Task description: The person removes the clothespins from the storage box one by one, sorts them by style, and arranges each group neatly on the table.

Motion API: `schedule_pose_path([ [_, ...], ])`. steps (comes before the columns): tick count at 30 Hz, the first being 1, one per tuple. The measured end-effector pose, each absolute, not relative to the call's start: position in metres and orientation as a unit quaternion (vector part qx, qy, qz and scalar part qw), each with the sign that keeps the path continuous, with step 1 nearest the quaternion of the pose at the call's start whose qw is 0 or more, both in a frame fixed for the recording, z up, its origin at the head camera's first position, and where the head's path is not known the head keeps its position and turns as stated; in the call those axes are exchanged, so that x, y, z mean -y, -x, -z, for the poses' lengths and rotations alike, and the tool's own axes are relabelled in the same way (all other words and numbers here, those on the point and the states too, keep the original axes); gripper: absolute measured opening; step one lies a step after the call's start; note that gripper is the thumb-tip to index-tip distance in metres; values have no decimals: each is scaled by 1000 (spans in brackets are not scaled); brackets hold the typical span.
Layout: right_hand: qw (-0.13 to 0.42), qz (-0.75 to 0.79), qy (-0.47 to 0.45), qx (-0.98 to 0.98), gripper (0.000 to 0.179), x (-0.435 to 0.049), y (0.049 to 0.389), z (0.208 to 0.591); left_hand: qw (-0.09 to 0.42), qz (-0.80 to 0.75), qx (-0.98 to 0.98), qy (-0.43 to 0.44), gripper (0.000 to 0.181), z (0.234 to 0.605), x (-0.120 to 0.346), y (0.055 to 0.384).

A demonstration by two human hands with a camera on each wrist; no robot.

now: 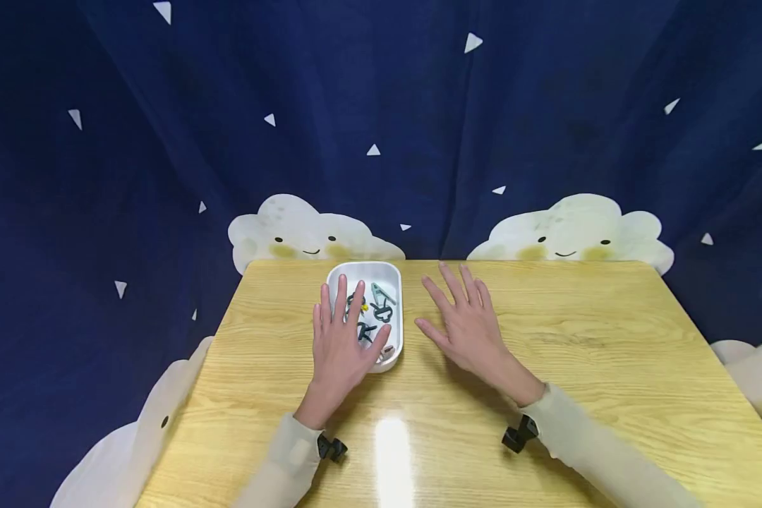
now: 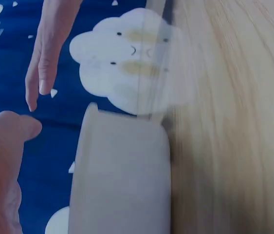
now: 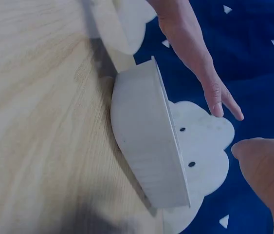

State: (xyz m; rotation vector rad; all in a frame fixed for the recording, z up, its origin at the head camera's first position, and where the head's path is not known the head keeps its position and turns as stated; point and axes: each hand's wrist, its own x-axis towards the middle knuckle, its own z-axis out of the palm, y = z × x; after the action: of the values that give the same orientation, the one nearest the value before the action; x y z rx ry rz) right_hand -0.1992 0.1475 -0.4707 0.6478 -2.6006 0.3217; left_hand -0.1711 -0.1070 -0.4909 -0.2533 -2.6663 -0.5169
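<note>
A white rectangular tub (image 1: 396,282) with rounded corners stands near the table's far edge, its side wall showing in the left wrist view. Inside lie several small items: a grey-green triangular piece (image 1: 379,292), dark looped pieces (image 1: 383,313) and a bit of yellow (image 1: 365,307). My left hand (image 1: 338,349), palm down with fingers spread, hovers over the tub's left part and hides some contents. To the tub's right, my right hand (image 1: 471,335) is held above the table, fingers spread and holding nothing. Both wrist views show the hands higher than the tub's rim.
The wooden table (image 1: 584,367) extends to both sides and toward me. Behind it hangs a dark blue curtain (image 1: 381,85) with white triangles and smiling clouds. A small black device is strapped to each wrist, over beige sleeves (image 1: 600,451).
</note>
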Motion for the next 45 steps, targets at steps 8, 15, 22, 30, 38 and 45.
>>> schedule_pose_path([
  [8, 230, -117, -294, 920, 71, -121, 223, 477, 175, 193, 958, 116, 107, 505, 135, 175],
  [15, 197, -112, -325, 918, 66, -95, 250, 484, 149, 175, 963, 138, 118, 512, 149, 187],
  [22, 162, -129, -370, 905, 59, -66, 278, 492, 116, 160, 968, 156, 129, 515, 158, 195],
  [30, 62, -110, -371, 920, 68, -34, 305, 507, 91, 132, 975, 155, 137, 519, 161, 198],
  [38, 17, -53, -350, 935, 46, -20, 316, 509, 69, 135, 978, 143, 137, 518, 163, 199],
  [45, -12, -32, -349, 936, 49, -20, 315, 508, 55, 153, 977, 138, 137, 519, 161, 198],
])
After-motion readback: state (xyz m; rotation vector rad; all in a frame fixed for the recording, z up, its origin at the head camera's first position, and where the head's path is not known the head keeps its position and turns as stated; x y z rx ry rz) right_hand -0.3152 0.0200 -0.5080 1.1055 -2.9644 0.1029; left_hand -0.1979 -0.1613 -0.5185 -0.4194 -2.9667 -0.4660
